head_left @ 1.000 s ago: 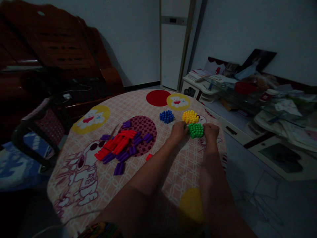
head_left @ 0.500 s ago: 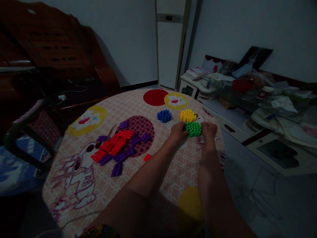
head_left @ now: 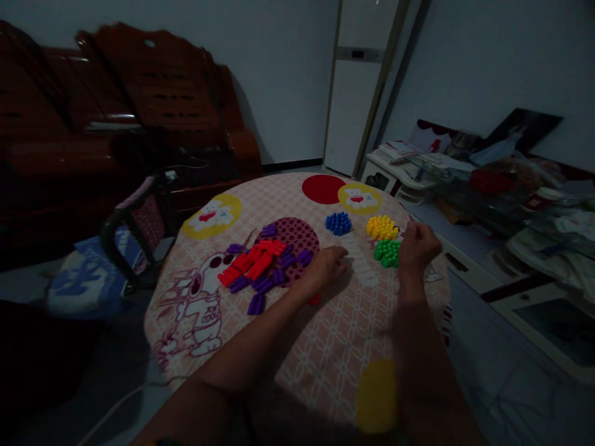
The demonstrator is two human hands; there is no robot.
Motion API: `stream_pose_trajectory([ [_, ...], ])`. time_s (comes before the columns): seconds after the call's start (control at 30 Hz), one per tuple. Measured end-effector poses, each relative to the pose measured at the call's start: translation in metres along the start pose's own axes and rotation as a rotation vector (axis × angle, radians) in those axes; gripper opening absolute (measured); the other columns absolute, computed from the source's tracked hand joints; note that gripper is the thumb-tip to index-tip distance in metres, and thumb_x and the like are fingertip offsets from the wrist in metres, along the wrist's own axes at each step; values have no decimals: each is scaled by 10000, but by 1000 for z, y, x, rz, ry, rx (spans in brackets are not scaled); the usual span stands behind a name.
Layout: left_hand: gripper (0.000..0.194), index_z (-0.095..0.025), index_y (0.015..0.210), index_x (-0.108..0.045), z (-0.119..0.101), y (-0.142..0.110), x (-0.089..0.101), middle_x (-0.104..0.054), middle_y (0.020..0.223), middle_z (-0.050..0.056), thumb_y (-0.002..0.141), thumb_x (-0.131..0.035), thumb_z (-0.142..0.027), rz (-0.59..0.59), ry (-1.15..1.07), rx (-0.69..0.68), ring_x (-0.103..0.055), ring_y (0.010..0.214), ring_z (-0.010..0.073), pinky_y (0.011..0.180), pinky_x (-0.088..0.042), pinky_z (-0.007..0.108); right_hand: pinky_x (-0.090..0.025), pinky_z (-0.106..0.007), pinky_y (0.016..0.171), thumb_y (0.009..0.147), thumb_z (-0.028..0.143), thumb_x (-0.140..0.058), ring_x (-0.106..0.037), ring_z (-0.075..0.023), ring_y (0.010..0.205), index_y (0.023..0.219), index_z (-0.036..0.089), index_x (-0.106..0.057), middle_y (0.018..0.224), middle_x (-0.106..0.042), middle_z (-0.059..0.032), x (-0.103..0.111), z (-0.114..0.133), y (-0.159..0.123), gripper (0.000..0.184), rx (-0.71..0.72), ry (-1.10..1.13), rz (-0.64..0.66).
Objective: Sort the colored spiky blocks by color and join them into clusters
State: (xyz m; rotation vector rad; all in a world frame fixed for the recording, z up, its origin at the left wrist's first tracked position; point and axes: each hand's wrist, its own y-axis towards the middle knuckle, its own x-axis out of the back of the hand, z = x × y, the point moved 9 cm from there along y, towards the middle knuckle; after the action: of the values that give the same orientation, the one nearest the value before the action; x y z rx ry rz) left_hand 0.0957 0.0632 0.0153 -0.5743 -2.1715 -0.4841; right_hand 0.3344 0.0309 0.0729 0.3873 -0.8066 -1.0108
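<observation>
My left hand [head_left: 329, 266] is over the table with loosely bent fingers and nothing visible in them, between the red pieces and the green cluster. Beside the cluster of green pegs [head_left: 387, 253], my right hand [head_left: 419, 246] is closed, its fingertips together; what it may hold cannot be made out. The green pegs stand packed upright on the cloth. Just behind them is a yellow peg cluster [head_left: 382, 227], and a blue peg cluster [head_left: 338, 223] stands further left. Red pieces [head_left: 255, 260] lie piled among scattered purple pieces [head_left: 263, 284].
A patterned cloth [head_left: 320, 347] covers the round table. Whitish pieces [head_left: 363, 263] form a pale strip near the middle. A chair [head_left: 139, 214] is at the left, a wooden sofa [head_left: 171, 93] behind, and a cluttered glass-topped cabinet [head_left: 483, 192] at the right.
My left hand has left the green pegs and moved left. My right hand has let go of them and lifted slightly right. The view has turned left.
</observation>
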Motion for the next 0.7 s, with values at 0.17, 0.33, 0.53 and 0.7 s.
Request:
stream_pose_trajectory([
  [0.17, 347, -143, 1188, -698, 29, -10, 29, -755, 1107, 114, 857, -594, -151, -75, 59, 83, -710, 974, 211, 909, -539, 307, -439, -278, 724, 916, 355, -472, -603, -183, 713, 768, 206, -651, 745, -674, -43, -60, 79, -67, 276, 242, 131, 392],
  [0.33, 301, -140, 1094, -727, 42, -17, 42, -765, 1052, 108, 902, -495, -146, -192, 11, 73, -705, 990, 220, 898, -523, 302, -442, -285, 742, 918, 272, -486, -628, -201, 796, 857, 205, -690, 860, -709, -75, -100, 111, -129, 223, 412, 75, 654],
  [0.53, 316, -139, 1122, -732, 59, -19, 68, -756, 1102, 124, 901, -505, -144, -267, 30, 125, -696, 1030, 236, 948, -519, 337, -479, -320, 814, 912, 188, -475, -646, -229, 910, 1081, 177, -700, 1014, -705, -114, -116, 124, -158, 281, 479, 72, 745],
  [0.7, 336, -175, 1167, -729, 110, -33, 125, -745, 1158, 98, 844, -643, -216, -324, 84, 251, -686, 1045, 237, 977, -507, 335, -505, -332, 856, 937, 237, -492, -655, -227, 962, 1157, 201, -691, 1080, -703, -103, -116, 117, -163, 299, 444, 128, 724],
])
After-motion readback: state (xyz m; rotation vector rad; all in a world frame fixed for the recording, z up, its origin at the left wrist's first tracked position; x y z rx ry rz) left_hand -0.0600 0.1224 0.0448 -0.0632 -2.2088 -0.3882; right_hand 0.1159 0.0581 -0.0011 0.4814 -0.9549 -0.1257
